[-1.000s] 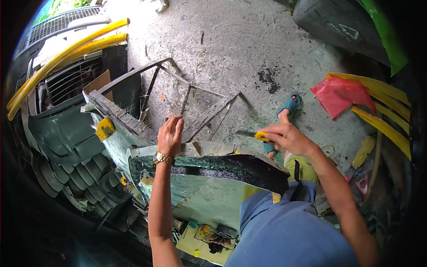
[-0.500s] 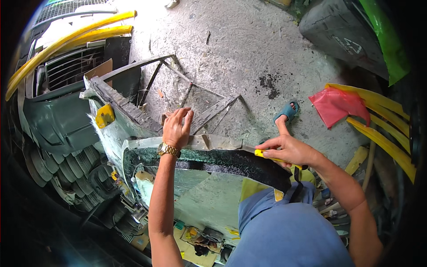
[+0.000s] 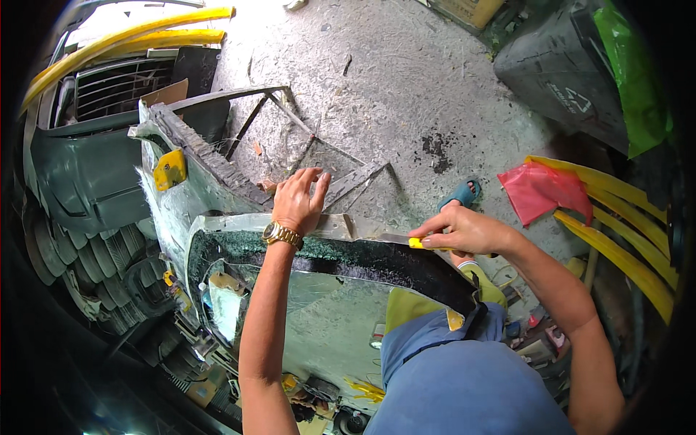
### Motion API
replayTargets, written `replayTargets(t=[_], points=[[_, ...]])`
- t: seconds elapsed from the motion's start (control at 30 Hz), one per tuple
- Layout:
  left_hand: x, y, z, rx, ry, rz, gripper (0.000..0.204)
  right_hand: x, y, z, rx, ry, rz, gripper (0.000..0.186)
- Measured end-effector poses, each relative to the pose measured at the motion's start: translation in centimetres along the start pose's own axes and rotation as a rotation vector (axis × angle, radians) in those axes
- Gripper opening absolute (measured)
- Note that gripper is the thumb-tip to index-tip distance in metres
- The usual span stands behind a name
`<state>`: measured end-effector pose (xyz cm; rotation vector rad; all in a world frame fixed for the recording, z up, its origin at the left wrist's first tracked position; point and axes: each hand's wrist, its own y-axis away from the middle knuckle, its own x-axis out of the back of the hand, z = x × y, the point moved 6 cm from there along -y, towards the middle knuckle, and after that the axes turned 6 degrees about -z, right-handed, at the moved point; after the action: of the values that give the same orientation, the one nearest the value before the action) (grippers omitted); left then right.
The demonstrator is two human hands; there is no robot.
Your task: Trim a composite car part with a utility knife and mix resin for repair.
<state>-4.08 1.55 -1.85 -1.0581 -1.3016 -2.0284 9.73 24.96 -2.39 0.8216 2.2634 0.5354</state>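
A large moulded fibreglass panel (image 3: 326, 304) with a dark speckled border and a pale raised edge (image 3: 254, 222) lies across in front of me. On that edge rests my left hand (image 3: 299, 204), its fingers stretched and a little apart over the far side, with a gold watch (image 3: 283, 235) on the wrist. Further right, my right hand (image 3: 464, 233) is closed round a yellow-handled knife (image 3: 418, 243). Its flat blade (image 3: 393, 238) points left along the pale edge, apparently touching it. Most of the handle is hidden in my fingers.
A frame of worn bars (image 3: 312, 138) lies on the floor beyond the panel. At left are a dark green moulded body part (image 3: 87, 177) and yellow strips (image 3: 145, 43). To the right stand more yellow strips (image 3: 623, 239), red plastic sheet (image 3: 544, 192) and a grey bin (image 3: 562, 87).
My right hand with the knife has moved slightly left and up along the edge, and more blade shows. The left hand has shifted a little right. The view has shifted slightly.
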Motion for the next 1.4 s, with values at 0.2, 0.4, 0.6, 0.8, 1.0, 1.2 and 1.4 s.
replayTargets(t=[0.2,0.4,0.6,0.8,1.0,1.2,1.4], points=[[0.3,0.1,0.0,-0.003,0.000,0.014,0.037,1.3,0.2,0.1,0.072,0.075,-0.006,0.031],[0.4,0.0,0.2,0.008,0.014,0.020,0.038,0.6,-0.9,1.1,0.010,-0.065,-0.071,0.031],[0.3,-0.1,0.4,0.009,0.027,0.003,0.038,0.0,-2.8,0.9,0.478,0.054,0.142,0.031],[0.3,0.0,0.1,0.023,0.013,-0.019,0.039,0.5,-1.9,2.0,0.129,-0.073,0.011,0.031],[0.3,0.0,0.2,0.027,0.017,-0.020,0.039,0.3,-2.1,0.3,0.175,-0.103,0.055,0.028],[0.3,0.1,0.0,0.022,0.011,0.002,0.038,0.1,-1.2,-0.5,0.058,0.060,0.025,0.030],[0.4,0.0,0.2,0.021,0.005,-0.009,0.039,0.0,-1.2,0.3,0.046,-0.087,0.010,0.032]])
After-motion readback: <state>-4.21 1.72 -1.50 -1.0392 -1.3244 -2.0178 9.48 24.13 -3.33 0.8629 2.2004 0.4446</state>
